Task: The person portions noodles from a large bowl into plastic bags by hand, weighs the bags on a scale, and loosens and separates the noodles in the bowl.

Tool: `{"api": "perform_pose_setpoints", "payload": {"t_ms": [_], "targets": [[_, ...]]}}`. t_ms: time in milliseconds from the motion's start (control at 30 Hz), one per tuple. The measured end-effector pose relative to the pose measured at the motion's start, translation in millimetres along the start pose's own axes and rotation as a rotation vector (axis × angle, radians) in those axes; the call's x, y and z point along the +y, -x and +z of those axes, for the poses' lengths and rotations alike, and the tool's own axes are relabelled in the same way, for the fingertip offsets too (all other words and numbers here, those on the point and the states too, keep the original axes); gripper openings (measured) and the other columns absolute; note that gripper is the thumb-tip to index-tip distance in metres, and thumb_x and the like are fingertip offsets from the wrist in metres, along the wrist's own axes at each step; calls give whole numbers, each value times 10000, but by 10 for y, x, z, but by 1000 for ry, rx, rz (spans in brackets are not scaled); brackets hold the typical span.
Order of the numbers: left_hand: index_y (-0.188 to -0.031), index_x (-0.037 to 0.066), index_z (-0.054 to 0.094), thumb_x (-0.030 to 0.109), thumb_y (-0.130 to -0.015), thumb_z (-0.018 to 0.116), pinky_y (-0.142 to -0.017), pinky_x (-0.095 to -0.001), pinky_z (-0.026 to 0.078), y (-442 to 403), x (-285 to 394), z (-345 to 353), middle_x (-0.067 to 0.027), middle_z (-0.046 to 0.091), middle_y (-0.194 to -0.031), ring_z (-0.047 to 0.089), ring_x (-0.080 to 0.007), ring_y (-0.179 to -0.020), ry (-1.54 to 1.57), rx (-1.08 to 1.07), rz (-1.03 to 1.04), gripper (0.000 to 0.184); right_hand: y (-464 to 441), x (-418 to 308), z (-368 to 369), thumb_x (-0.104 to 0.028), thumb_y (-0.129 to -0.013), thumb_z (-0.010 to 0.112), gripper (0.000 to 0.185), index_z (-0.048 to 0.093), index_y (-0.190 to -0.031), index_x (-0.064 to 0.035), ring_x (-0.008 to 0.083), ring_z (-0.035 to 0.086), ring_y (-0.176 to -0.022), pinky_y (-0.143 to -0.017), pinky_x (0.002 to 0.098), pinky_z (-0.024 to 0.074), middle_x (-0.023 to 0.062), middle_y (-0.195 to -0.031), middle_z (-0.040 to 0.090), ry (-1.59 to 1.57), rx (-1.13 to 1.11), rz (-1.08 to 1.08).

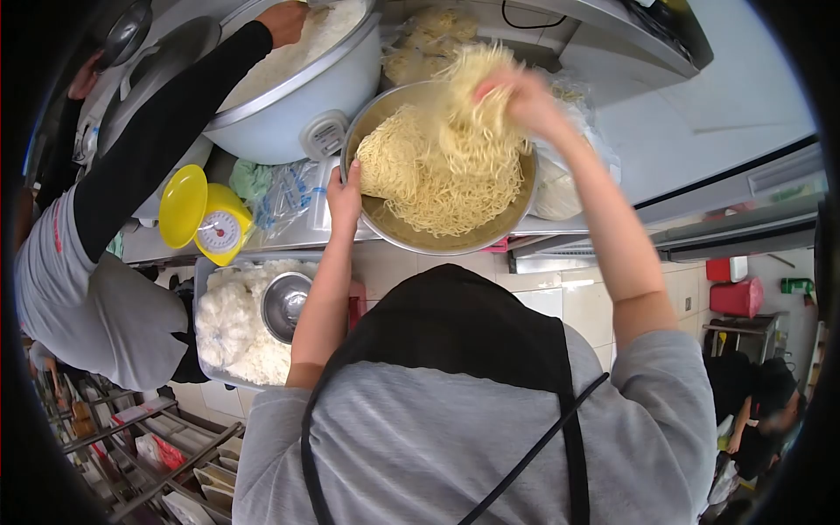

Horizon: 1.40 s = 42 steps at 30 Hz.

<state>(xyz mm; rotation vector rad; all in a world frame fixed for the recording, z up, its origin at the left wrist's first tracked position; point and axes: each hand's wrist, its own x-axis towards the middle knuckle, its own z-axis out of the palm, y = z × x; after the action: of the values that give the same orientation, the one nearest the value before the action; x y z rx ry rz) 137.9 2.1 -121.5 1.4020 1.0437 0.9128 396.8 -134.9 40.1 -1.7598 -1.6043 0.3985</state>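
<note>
A big metal bowl (376, 223) of pale yellow noodles (455, 203) stands at the counter's front edge. My left hand (344, 197) grips its left rim, thumb showing on the inner side. Above the bowl's right half, my right hand (523, 101) is closed on a lifted clump of noodles (477, 118), with strands hanging down toward the rest. That hand and the clump are smeared by motion, but the grip shows. Directly right of the bowl lies a clear plastic bag (560, 188) with pale contents.
A co-worker's arm (171, 131) reaches into a large rice cooker (271, 122) on the left. Near it stand a yellow kitchen scale (219, 229) and plastic bags (289, 197). Below, a tub (203, 354) holds rice and a small metal bowl (285, 306). Bagged noodles (429, 44) lie behind.
</note>
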Motion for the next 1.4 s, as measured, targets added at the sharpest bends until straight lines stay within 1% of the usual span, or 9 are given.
{"api": "perform_pose_setpoints", "payload": {"t_ms": [100,300,533,633,833,967,1100,1267,1400], "targets": [[-953,-31,555,332,-849,554,-735,-282,425,1,0,-1,-126,617,-856,550,-157,-775,10,-5,-8,377,385,600,773,134,-603,464,490,636,-955,-160,267,411,-1149,-934,380,366,59,-1300,409,649,-208,52],[-940,-33,559,322,-850,555,-729,-279,424,11,42,3,-116,615,-848,547,-155,-773,-60,7,0,366,-8,-342,131,-12,-676,557,363,634,-996,-167,313,477,-1070,-909,381,399,89,-1276,421,559,-231,161],[-951,-25,564,315,-844,562,-730,-278,425,-15,-45,-5,-121,617,-862,551,-153,-781,0,-3,14,356,149,270,1293,-232,-716,609,300,614,-1000,-133,278,537,-978,-808,384,432,110,-1009,575,716,-181,104],[-954,-26,564,310,-844,562,-731,-277,426,-36,-49,-15,-124,618,-865,554,-153,-786,-29,3,-4,353,-56,348,939,-292,-756,590,314,600,-1023,-127,277,542,-983,-818,370,435,128,-1028,582,248,-145,111],[-960,-27,563,303,-841,571,-731,-275,428,-14,-27,-3,-118,619,-863,555,-148,-784,20,-3,-10,351,-191,-863,-207,-390,-693,680,434,618,-970,-62,276,608,-776,-738,363,475,151,-811,633,469,-36,173],[-967,-32,560,299,-841,573,-726,-271,428,-27,-44,1,-112,618,-860,553,-145,-779,33,-7,-2,354,-197,-1151,-669,-252,-734,667,228,637,-851,-59,120,592,-744,-656,276,471,49,-786,639,112,56,-41],[-970,-36,555,296,-840,575,-724,-269,428,45,52,5,-111,616,-862,553,-145,-777,74,-16,-7,357,-277,-1109,-854,16,-676,546,211,639,-865,-7,145,593,-812,-723,251,452,99,-832,639,122,2,-160],[-976,-37,554,304,-838,576,-742,-279,428,64,122,6,-117,615,-881,552,-149,-798,74,-27,-29,369,-269,-1211,-874,36,-678,549,184,636,-838,14,170,605,-697,-657,274,471,90,-773,651,-213,192,-119],[-978,-35,557,325,-842,564,-740,-279,429,-34,-55,-6,-130,615,-902,556,-153,-803,6,-7,7,385,-258,-1009,-802,-6,-716,582,123,639,-825,-11,150,598,-711,-659,286,473,62,-735,640,331,129,-245]]}}
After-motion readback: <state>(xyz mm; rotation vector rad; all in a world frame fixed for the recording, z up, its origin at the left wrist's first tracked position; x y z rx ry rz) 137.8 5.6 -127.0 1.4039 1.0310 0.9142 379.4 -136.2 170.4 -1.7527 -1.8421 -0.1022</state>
